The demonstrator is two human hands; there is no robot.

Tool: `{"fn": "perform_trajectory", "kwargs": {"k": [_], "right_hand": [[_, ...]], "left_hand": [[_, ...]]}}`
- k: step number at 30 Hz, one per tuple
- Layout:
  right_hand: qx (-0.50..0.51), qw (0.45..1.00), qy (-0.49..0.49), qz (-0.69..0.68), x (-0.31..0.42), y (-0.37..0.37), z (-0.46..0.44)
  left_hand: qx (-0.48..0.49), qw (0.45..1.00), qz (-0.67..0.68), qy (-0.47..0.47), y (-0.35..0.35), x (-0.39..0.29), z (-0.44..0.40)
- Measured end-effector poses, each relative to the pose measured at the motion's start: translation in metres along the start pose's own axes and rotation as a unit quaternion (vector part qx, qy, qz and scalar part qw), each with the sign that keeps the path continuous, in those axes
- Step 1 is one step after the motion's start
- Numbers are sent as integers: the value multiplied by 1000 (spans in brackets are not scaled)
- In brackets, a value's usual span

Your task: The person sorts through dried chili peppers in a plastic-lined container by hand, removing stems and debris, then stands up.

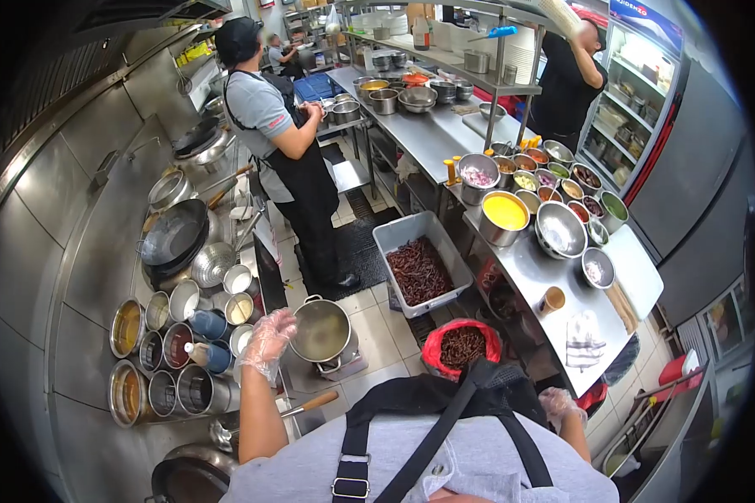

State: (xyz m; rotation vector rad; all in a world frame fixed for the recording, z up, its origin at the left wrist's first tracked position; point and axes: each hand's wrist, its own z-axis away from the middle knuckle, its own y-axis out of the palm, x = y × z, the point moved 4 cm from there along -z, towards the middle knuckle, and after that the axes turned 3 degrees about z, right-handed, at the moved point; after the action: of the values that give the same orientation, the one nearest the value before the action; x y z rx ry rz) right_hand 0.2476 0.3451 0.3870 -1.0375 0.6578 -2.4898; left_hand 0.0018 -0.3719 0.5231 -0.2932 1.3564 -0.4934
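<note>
My left hand (267,342), in a clear plastic glove, is raised beside a large steel pot (321,330) that stands low on a burner. Its fingers are loosely bent, and nothing shows in them. My right hand (560,404), also gloved, hangs low by the near corner of the steel prep table (524,289). Its fingers are partly hidden and too unclear to read. Between my hands, a red-lined container (429,345) holds dark reddish-brown pieces, perhaps crayfish. Beyond it, a grey plastic bin (455,261) holds many more.
Sauce pots (126,329), squeeze bottles (208,324) and woks (174,235) crowd the left stove counter. Bowls of chopped ingredients (478,176) and a yellow-filled pot (505,211) cover the right table. A person in a black apron (298,180) stands ahead; another (564,84) reaches up at a shelf.
</note>
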Motion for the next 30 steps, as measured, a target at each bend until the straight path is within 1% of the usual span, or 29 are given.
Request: {"fn": "perform_trajectory", "kwargs": {"k": [1, 2, 3, 4, 5, 6, 8, 9, 10, 11, 12, 14, 15, 16, 17, 18, 20, 22, 24, 25, 26, 27, 28, 29, 30], "right_hand": [[-4, 1000, -3, 18, -6, 2, -6], [-8, 999, -7, 36, 5, 2, -2], [-11, 1000, 11, 15, 13, -1, 3], [-13, 999, 29, -6, 50, -6, 24], [-8, 999, -1, -50, 39, -4, 8], [-10, 995, 0, -96, 28, -8, -6], [-28, 999, -32, -25, -25, -23, -61], [-28, 999, -31, -22, -12, -26, -56], [-16, 973, -94, 210, 28, -27, -46], [-3, 890, -153, 430, 52, -28, -37], [-46, 911, -155, 379, 33, -24, -56], [-84, 917, -147, 361, 123, -21, 19], [-69, 904, -158, 391, 114, -19, 13], [-53, 890, -170, 420, 104, -18, 5], [-43, 887, -179, 423, 112, -23, 22], [-29, 876, -165, 453, 110, -29, 27], [23, 849, -142, 509, 75, -42, 21], [80, 842, -167, 506, 34, -61, 19], [110, 844, -169, 498, 1, -79, 20], [119, 847, -164, 492, -13, -85, 21], [123, 851, -158, 485, -22, -91, 20], [128, 854, -154, 480, -32, -95, 18], [131, 860, -146, 472, -40, -98, 17], [130, 864, -142, 465, -44, -100, 16], [131, 868, -137, 458, -47, -102, 15]], "left_hand": [[-10, 999, 36, 7, -6, 10, 0], [-20, 997, 73, 15, -10, 20, -1], [-20, 997, 67, 15, -12, 31, -2], [-16, 998, 67, 13, -12, 32, 0], [-16, 997, 72, 6, -11, 30, 5], [-17, 997, 78, -1, -9, 30, 9], [-24, 994, 105, 0, -5, 44, 13], [-23, 995, 100, -6, -1, 46, 16], [-22, 995, 96, -12, 6, 45, 19], [-33, 993, 112, -29, 15, 35, 26], [-35, 992, 116, -30, 27, 23, 34], [-84, 996, 41, 0, 52, -3, 44], [-122, 992, 37, 24, 73, -6, 43], [-126, 991, 38, 22, 97, -16, 41], [-112, 992, -50, 43, 124, -31, 39], [-96, 984, -139, 62, 152, -46, 39], [-35, 964, -244, 100, 211, -84, 39], [-10, 935, -303, 184, 270, -85, 31], [78, 919, -349, 168, 303, -142, 35], [80, 896, -389, 200, 329, -141, 26], [135, 880, -426, 159, 347, -173, 29], [121, 875, -427, 192, 375, -178, 27], [145, 854, -441, 234, 393, -202, 35], [175, 829, -457, 270, 417, -212, 33], [205, 816, -461, 284, 435, -226, 36]]}}
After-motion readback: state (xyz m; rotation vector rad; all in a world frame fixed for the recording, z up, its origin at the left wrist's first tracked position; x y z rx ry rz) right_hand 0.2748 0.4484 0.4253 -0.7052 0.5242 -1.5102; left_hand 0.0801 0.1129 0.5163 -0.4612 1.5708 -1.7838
